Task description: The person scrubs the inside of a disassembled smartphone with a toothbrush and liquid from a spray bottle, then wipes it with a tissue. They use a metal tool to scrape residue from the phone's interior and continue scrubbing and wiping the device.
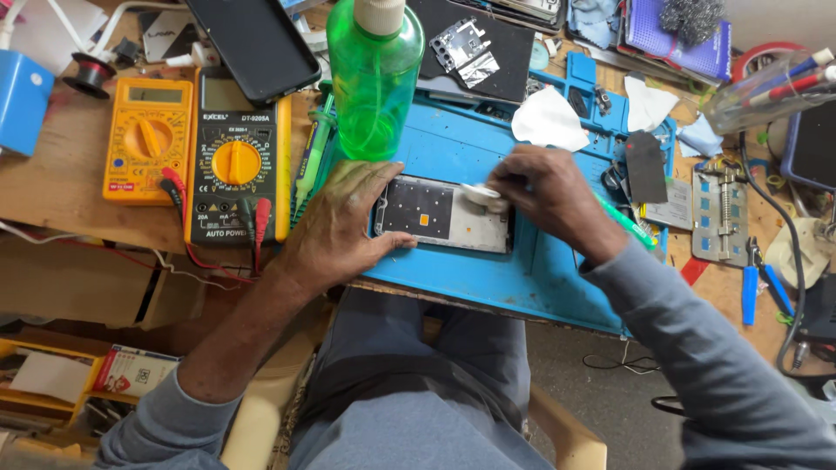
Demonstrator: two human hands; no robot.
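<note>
Two hands work over a phone frame [442, 213] lying flat on the blue mat [488, 278] near the table's front edge: the left hand [344, 226] lies spread on the frame's left end, fingers flat and loose with nothing in its grip, while the right hand [549, 196] has its grip closed narrow on a white wad [482, 195] pressed to the frame's upper right corner. Behind the left hand stands a green bottle [374, 78], touching the mat's far edge, and left of it lie a black meter [237, 165] and an orange meter [148, 139] side by side.
</note>
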